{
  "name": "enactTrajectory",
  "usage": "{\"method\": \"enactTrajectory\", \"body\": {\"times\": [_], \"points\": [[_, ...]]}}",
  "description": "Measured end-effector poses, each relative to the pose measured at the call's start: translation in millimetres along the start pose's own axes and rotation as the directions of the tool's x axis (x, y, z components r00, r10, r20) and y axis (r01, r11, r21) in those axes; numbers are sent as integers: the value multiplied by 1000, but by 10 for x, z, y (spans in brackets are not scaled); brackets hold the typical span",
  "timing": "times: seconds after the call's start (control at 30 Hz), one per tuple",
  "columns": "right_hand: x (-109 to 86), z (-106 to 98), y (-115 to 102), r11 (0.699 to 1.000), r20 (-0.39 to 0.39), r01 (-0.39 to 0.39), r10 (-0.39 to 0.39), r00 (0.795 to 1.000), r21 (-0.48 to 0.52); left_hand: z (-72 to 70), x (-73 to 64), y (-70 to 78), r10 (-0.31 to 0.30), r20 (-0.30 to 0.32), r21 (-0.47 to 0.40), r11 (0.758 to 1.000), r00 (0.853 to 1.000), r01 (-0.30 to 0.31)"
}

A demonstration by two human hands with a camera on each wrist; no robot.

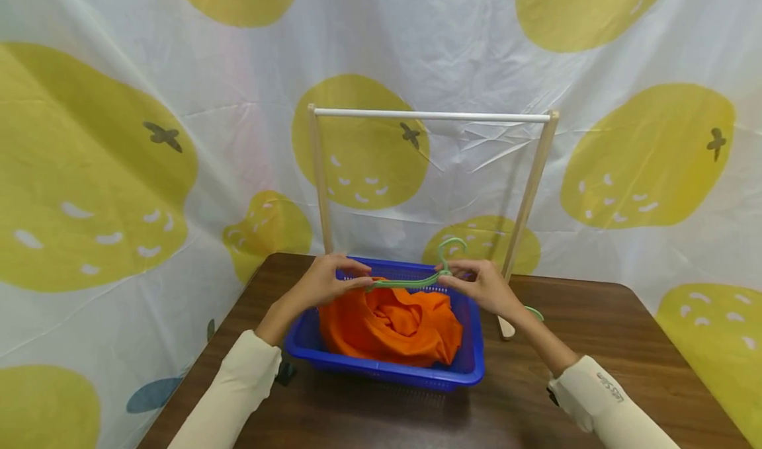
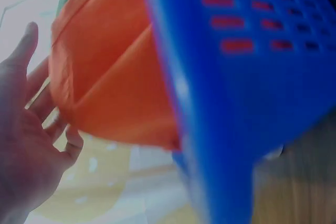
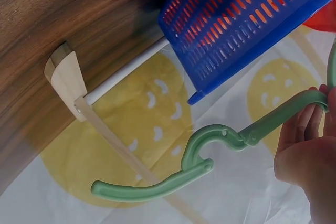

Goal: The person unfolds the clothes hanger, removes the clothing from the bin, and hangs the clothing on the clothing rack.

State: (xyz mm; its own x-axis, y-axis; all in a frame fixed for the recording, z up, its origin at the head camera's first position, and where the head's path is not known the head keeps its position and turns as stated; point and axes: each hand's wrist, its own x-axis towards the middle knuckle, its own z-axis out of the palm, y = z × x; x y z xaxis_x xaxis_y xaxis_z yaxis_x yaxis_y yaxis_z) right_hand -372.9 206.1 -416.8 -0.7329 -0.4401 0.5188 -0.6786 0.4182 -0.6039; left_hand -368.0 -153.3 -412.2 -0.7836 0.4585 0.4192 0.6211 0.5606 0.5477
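Note:
A light green clothes hanger (image 1: pixel 407 283) is held level over a blue plastic basket (image 1: pixel 476 343). My right hand (image 1: pixel 485 287) pinches it beside the neck, with the hook standing up above the fingers. In the right wrist view, a jointed hanger arm (image 3: pixel 152 190) runs from the right hand (image 3: pixel 310 156) toward the camera. My left hand (image 1: pixel 327 279) is at the hanger's other end; in the left wrist view the left hand (image 2: pixel 31 135) has its thumb apart from loosely bent fingers, partly behind orange cloth (image 2: pixel 115 72). The bunched orange cloth (image 1: pixel 393 330) fills the basket.
A wooden rack with a white rail (image 1: pixel 431 114) stands behind the basket, one foot (image 1: pixel 506 328) beside the basket's right side. All stand on a brown wooden table (image 1: pixel 595 356). A lemon-print curtain (image 1: pixel 476 59) hangs behind. A small dark object (image 1: pixel 286 372) lies near the left sleeve.

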Motion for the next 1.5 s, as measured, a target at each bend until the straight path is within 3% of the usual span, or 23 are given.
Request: {"method": "enactTrajectory", "body": {"times": [0.13, 0.27, 0.47, 0.63, 1.0, 1.1, 1.23, 1.33, 1.5], "points": [[-17, -42, -5, 1000, -22, -19, 19, 1000, -9, -130, -62, -11, 15, -14, 30, 999, 1000, -14], [-17, -60, 6, 1000, -27, -16, 16, 1000, 5, -161, -78, -41, 62, -2, 75, 995, 998, -62], [12, -28, 12, 1000, -6, 1, -1, 1000, 15, -103, -45, -13, 80, -44, 34, 996, 996, -78], [53, 8, -18, 1000, -11, 8, -8, 1000, 13, -55, 26, 58, 82, -34, -6, 997, 996, -82], [112, 155, -79, 999, -38, 46, -46, 998, 15, 87, 116, 134, 103, -32, 19, 995, 994, -102], [112, 175, -103, 999, -33, 41, -40, 999, 25, 90, 96, 146, 80, -35, 47, 996, 996, -78], [106, 178, -107, 999, -20, 29, -29, 999, 26, 31, 30, 153, 68, -85, 111, 992, 994, -59], [101, 156, -96, 1000, -27, 4, -4, 1000, 17, -34, -21, 152, 111, -107, 158, 983, 988, -93], [109, 127, -114, 1000, -49, -22, 22, 999, 6, -69, -77, 142, 187, -60, 253, 953, 980, -167]]}}
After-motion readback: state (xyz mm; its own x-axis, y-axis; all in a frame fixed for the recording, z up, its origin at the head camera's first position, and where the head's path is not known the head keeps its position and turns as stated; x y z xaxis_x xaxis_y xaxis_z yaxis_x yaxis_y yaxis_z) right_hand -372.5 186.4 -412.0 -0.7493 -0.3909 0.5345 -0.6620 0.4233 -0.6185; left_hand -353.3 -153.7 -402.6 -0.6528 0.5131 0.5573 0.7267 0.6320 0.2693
